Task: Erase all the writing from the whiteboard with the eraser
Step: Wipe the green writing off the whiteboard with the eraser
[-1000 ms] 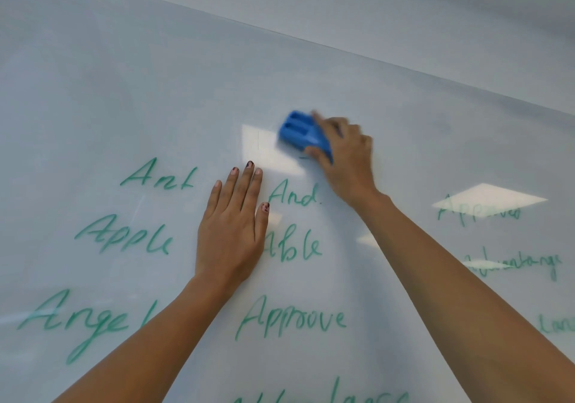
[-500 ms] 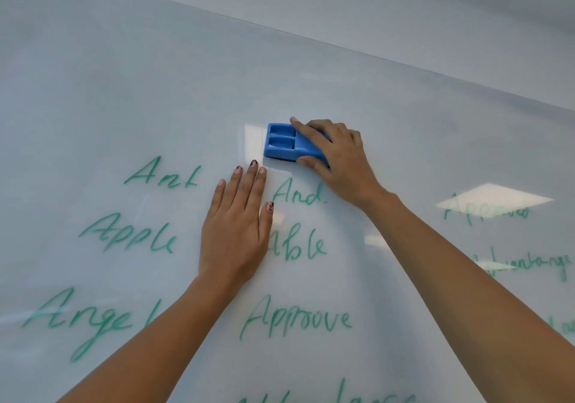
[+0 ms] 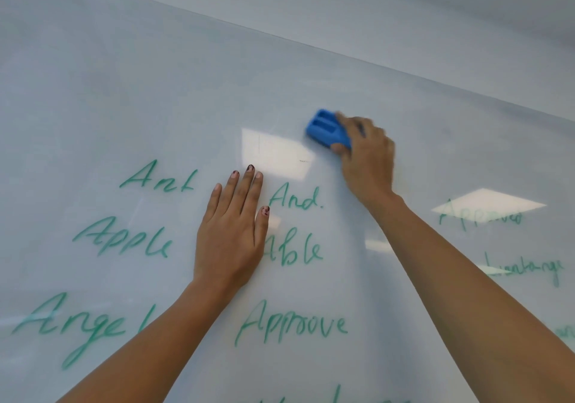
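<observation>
The whiteboard (image 3: 155,91) has a smooth, glossy face that mirrors bright ceiling panels as pale patches. The green writing (image 3: 292,325) on it looks like thin, slightly streaky marker ink, fainter towards the right. The eraser (image 3: 323,129) is moulded blue plastic with a soft sheen. The wall (image 3: 404,13) above the board looks matt and plain.

Green-lettered whiteboard (image 3: 130,85), eraser (image 3: 324,129) seemingly flush.

Left hand (image 3: 230,241) flat across whiteboard (image 3: 155,76) middle
</observation>
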